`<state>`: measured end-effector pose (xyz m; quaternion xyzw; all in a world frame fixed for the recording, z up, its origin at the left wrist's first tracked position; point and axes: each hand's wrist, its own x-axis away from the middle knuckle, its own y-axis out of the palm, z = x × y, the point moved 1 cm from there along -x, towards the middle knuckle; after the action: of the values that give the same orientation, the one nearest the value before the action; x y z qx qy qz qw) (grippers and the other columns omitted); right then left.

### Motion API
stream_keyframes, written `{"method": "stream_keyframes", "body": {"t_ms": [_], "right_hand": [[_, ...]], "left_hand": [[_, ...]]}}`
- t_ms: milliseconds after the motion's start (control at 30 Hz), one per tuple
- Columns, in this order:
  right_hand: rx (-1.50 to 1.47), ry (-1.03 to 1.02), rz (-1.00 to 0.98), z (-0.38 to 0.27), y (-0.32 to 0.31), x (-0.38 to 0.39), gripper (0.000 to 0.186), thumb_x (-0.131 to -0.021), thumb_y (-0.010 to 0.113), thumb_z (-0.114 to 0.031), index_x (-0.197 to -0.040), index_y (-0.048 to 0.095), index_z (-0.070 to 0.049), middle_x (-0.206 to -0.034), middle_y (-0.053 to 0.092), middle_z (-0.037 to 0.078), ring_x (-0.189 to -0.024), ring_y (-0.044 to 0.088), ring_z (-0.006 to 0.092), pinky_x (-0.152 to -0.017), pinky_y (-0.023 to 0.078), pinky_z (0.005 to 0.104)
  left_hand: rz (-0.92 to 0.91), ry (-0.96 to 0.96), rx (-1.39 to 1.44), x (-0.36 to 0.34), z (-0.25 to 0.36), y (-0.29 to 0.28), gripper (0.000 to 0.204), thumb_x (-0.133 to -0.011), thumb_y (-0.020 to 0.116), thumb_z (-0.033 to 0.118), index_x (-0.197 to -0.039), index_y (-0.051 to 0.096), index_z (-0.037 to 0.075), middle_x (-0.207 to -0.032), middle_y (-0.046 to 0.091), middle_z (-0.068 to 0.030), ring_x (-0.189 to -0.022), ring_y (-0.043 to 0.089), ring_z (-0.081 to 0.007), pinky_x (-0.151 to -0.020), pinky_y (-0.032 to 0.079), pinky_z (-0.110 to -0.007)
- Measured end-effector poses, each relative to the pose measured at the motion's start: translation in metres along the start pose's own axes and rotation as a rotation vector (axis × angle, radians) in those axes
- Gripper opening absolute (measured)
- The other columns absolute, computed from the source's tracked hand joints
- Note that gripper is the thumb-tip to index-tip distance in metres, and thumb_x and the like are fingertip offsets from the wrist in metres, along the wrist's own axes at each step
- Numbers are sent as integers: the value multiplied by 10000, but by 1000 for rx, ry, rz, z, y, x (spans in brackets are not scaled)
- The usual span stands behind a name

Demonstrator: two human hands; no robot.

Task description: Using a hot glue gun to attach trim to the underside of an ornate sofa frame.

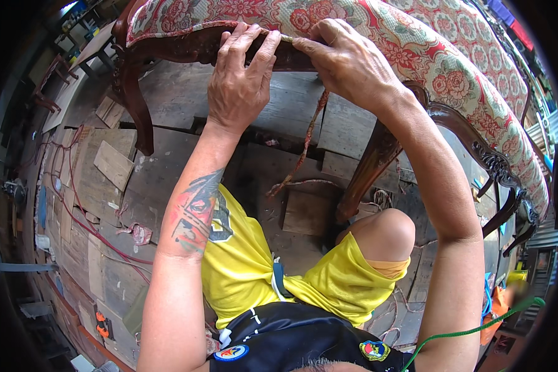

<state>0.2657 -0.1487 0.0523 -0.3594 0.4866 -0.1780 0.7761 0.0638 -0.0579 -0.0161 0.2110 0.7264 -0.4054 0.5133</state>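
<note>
A sofa covered in red, green and cream floral fabric fills the top of the view, with a dark carved wooden rail below the fabric. My left hand rests its stretched, slightly spread fingers on the seam between fabric and rail; its thumb is hidden. Just right of it, my right hand pinches a thin fabric-covered trim cord between thumb and bent forefinger. That cord runs along the seam toward the left fingertips. Below the right hand, a loose length of patterned cord dangles toward the floor.
Carved sofa legs stand on a floor of worn boards. Wood scraps and a red hose or cable lie at left, near an orange-and-black tool. A green cord crosses at lower right.
</note>
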Motion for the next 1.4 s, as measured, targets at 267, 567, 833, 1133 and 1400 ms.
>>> {"method": "stream_keyframes", "body": {"t_ms": [267, 567, 833, 1133, 1400], "right_hand": [[25, -5, -20, 0, -2, 1, 472, -866, 717, -5, -1330, 738, -86, -1161, 654, 189, -1136, 665, 332, -921, 601, 421], [72, 35, -53, -3, 0, 2, 498, -912, 732, -27, -1398, 712, -135, -1199, 668, 154, -1144, 669, 321, -963, 585, 432], [78, 58, -57, -7, 2, 1, 554, -868, 743, 38, -1396, 719, -127, -1211, 667, 165, -1153, 670, 326, -979, 587, 426], [118, 24, 9, -9, 4, 2, 382, -871, 690, -24, -1251, 726, -39, -1131, 652, 176, -1153, 660, 326, -952, 589, 428], [108, -18, 30, -6, 4, 2, 392, -870, 688, -34, -1260, 716, -13, -1149, 652, 176, -1156, 656, 320, -971, 585, 422]], "left_hand": [[12, 6, 24, 1, 1, 1, 408, -1062, 664, 194, -1470, 655, 185, -1423, 625, -126, -1398, 569, -337, -1239, 413, -513], [8, 21, 20, 2, 0, 2, 397, -1093, 628, 301, -1468, 653, 173, -1436, 615, -126, -1404, 559, -343, -1240, 405, -522], [-13, 54, -33, 0, -2, 0, 438, -1101, 592, 394, -1472, 637, 166, -1443, 602, -125, -1396, 555, -338, -1237, 416, -513], [-53, 118, -90, -6, -4, -6, 444, -1084, 624, 376, -1455, 634, 133, -1397, 621, -121, -1367, 563, -320, -1223, 444, -469], [-67, 129, -15, -3, -3, -6, 453, -1066, 657, 277, -1486, 621, 111, -1405, 625, -129, -1393, 557, -324, -1218, 459, -445]]}}
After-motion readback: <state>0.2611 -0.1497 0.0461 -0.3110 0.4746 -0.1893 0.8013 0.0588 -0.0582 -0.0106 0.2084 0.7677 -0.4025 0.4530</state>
